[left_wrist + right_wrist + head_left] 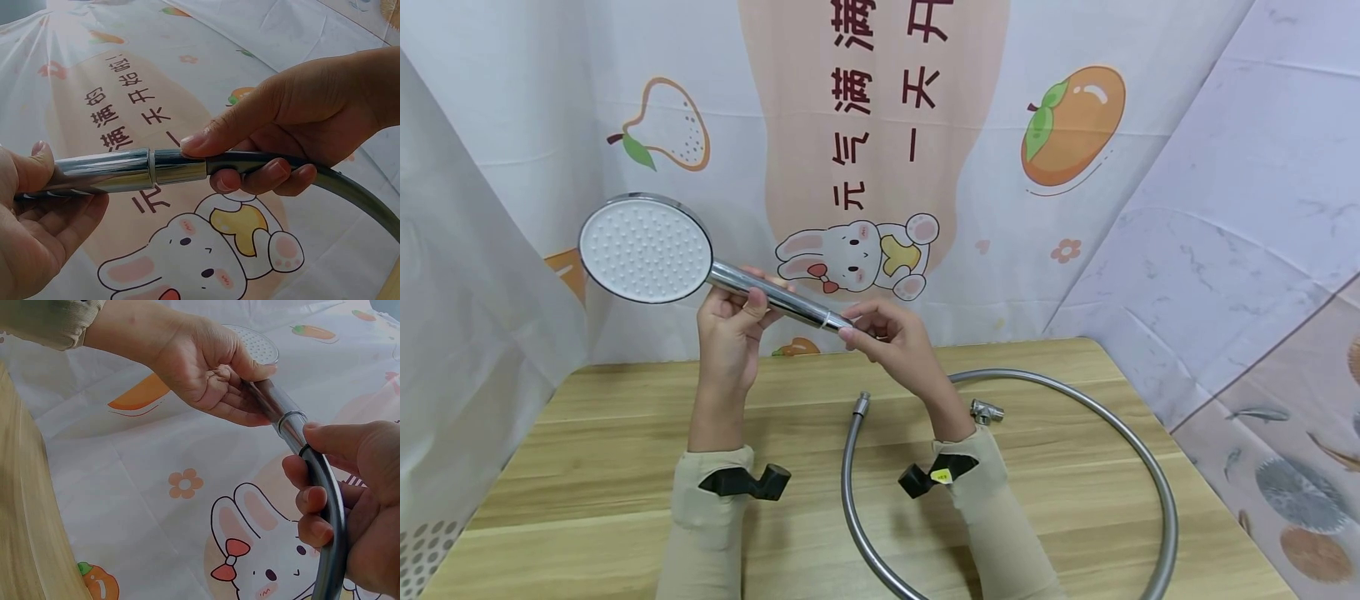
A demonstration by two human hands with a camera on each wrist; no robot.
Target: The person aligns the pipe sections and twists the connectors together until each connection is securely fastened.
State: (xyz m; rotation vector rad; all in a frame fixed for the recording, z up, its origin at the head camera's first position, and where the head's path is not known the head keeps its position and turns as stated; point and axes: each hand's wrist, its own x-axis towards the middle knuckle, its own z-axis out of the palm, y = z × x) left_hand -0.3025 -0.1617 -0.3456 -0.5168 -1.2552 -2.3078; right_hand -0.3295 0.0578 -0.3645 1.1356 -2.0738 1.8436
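Note:
A chrome shower head with a white nozzle face is raised above the table, tilted, its handle sloping down to the right. My left hand grips the handle between thumb and fingers. A grey shower hose meets the handle's lower end, its metal end nut in line with the handle. My right hand pinches the hose around that nut, thumb on top and fingers curled beneath, as the right wrist view also shows. The hose's other end lies on the table.
The hose curves in a wide loop over the wooden table. A small chrome fitting lies inside the loop, beside my right forearm. A printed cloth hangs behind the table, with more cloth on both sides.

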